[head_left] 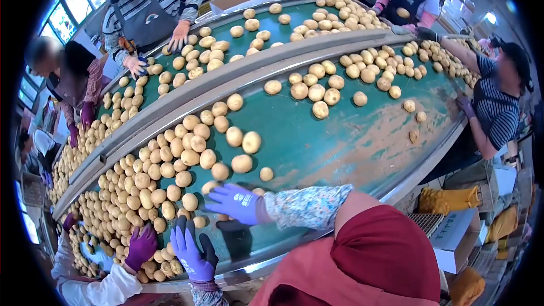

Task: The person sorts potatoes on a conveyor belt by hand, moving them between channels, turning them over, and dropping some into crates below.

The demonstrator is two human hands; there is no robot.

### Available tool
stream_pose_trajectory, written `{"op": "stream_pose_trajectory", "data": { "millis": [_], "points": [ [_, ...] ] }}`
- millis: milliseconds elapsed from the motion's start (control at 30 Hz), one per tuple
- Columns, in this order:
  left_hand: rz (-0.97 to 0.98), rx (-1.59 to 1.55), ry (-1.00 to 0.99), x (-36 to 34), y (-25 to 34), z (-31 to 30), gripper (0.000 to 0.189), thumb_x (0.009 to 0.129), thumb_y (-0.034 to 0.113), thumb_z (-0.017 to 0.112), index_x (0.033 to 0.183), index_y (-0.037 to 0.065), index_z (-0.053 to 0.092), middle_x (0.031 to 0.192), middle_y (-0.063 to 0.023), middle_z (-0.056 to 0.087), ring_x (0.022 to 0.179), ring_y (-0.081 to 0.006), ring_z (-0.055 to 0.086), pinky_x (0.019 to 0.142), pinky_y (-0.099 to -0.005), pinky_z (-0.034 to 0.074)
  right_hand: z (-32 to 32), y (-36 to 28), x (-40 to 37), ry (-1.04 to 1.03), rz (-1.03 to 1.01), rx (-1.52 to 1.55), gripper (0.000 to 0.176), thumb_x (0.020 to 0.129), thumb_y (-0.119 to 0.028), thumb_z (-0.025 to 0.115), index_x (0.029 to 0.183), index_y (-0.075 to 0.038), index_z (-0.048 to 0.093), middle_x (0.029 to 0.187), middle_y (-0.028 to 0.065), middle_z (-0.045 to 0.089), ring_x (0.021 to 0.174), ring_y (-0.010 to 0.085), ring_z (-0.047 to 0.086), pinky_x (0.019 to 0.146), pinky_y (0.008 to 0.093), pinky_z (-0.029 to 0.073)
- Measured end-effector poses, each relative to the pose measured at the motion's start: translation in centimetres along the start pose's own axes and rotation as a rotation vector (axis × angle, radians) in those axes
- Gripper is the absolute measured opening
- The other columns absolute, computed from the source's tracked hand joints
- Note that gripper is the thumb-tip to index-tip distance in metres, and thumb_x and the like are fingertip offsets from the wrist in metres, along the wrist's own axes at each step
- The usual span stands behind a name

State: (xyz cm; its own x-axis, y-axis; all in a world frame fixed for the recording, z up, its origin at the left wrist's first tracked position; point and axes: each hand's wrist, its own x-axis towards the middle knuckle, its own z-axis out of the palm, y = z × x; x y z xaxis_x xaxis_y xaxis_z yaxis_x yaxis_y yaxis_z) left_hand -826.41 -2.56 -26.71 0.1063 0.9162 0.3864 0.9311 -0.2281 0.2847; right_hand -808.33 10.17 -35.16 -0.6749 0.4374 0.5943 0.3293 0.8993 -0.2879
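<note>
Potatoes lie in loose groups on a green belt, thickest at the lower left. My right hand, in a purple glove with a patterned sleeve, reaches over the belt beside a few potatoes, its fingers spread. Lower down, near the belt's front edge, my left hand wears the same kind of glove. Its fingers point up and are apart, next to the potatoes at the near edge. No potato shows in its grasp.
A metal divider splits the belt lengthwise. At the left, a co-worker's maroon-gloved hand is close to my left hand. Other people stand along the far side and right end. An open cardboard box and yellow sacks are at the right.
</note>
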Motion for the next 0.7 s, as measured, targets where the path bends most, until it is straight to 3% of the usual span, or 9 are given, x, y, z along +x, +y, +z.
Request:
{"op": "stream_pose_trajectory", "data": {
  "millis": [100,133,167,200,300,367,500,567,700],
  "points": [
    [-0.168,0.034,-0.008,-4.2,0.0,0.7,0.045,0.090,0.005,0.059,0.133,-0.006,0.053,0.139,-0.0265,0.052,0.128,-0.0456,0.049,0.110,-0.0521,0.034,-11.2,6.3,0.3,-0.159,0.292,-0.249,0.028,0.080,-0.020,0.065,0.107,-0.013,0.061,0.102,0.0097,0.062,0.104,0.0311,0.057,0.085,0.0473,0.046],
    [-0.225,-0.025,-0.025,-6.0,0.2,1.0,0.047,0.093,0.006,0.059,0.138,-0.006,0.050,0.139,-0.0244,0.053,0.133,-0.0410,0.046,0.113,-0.0477,0.033,-13.5,10.6,-2.3,0.089,0.340,-0.353,0.022,0.079,-0.019,0.065,0.101,-0.012,0.063,0.101,0.0105,0.062,0.099,0.0318,0.058,0.083,0.0454,0.047],
    [-0.304,-0.059,0.012,-9.0,-0.2,2.3,0.048,0.094,0.009,0.058,0.138,-0.007,0.049,0.138,-0.0248,0.054,0.132,-0.0406,0.048,0.113,-0.0469,0.034,-16.5,14.5,-3.7,-0.002,0.717,-0.496,0.027,0.082,-0.017,0.064,0.107,-0.008,0.063,0.099,0.0137,0.062,0.099,0.0339,0.058,0.081,0.0453,0.049],
    [-0.333,-0.076,0.001,-11.0,0.8,2.8,0.048,0.094,0.011,0.059,0.137,-0.007,0.050,0.137,-0.0249,0.054,0.131,-0.0403,0.049,0.112,-0.0468,0.035,-17.7,20.3,-8.3,0.408,0.682,-0.505,0.028,0.086,-0.016,0.062,0.112,-0.006,0.061,0.098,0.0158,0.063,0.098,0.0347,0.060,0.080,0.0461,0.050],
    [-0.460,-0.259,-0.024,-13.2,6.4,4.6,0.048,0.094,0.016,0.060,0.135,-0.008,0.051,0.136,-0.0257,0.055,0.129,-0.0403,0.051,0.111,-0.0467,0.037,-21.2,33.0,-17.3,0.330,1.236,-0.466,0.066,0.084,-0.041,0.072,0.139,-0.010,0.053,0.122,0.0223,0.061,0.118,0.0380,0.057,0.103,0.0451,0.046],
    [-0.447,-0.196,-0.071,-13.5,10.4,5.6,0.043,0.088,0.006,0.061,0.130,-0.004,0.056,0.135,-0.0256,0.056,0.122,-0.0451,0.053,0.106,-0.0495,0.041,-19.0,36.1,-19.8,0.206,1.090,-0.155,0.059,0.080,-0.043,0.073,0.130,-0.014,0.062,0.127,0.0228,0.058,0.120,0.0396,0.056,0.105,0.0445,0.045],
    [-0.204,-0.175,-0.219,-7.3,16.1,5.9,0.047,0.083,0.002,0.067,0.128,-0.002,0.058,0.133,-0.0225,0.057,0.123,-0.0438,0.054,0.106,-0.0482,0.042,-15.0,25.3,-17.0,0.098,0.723,-0.061,0.052,0.071,-0.031,0.077,0.119,-0.016,0.064,0.123,0.0240,0.059,0.114,0.0463,0.054,0.098,0.0502,0.047],
    [-0.155,-0.308,-0.195,-5.1,17.0,7.9,0.049,0.081,0.002,0.068,0.129,0.000,0.058,0.132,-0.0226,0.058,0.123,-0.0440,0.053,0.106,-0.0484,0.042,-12.1,18.8,-17.0,-0.044,0.501,0.059,0.035,0.083,-0.016,0.062,0.118,-0.013,0.062,0.123,0.0223,0.057,0.110,0.0464,0.055,0.096,0.0501,0.047],
    [0.106,-0.467,-0.272,-1.4,18.0,10.2,0.054,0.081,0.010,0.070,0.132,0.002,0.055,0.138,-0.0235,0.052,0.125,-0.0442,0.050,0.105,-0.0505,0.042,-13.7,6.7,-13.4,-0.683,0.178,0.094,0.039,0.084,-0.016,0.062,0.123,-0.015,0.061,0.130,0.0146,0.056,0.117,0.0356,0.057,0.099,0.0457,0.050]
  ]
}}
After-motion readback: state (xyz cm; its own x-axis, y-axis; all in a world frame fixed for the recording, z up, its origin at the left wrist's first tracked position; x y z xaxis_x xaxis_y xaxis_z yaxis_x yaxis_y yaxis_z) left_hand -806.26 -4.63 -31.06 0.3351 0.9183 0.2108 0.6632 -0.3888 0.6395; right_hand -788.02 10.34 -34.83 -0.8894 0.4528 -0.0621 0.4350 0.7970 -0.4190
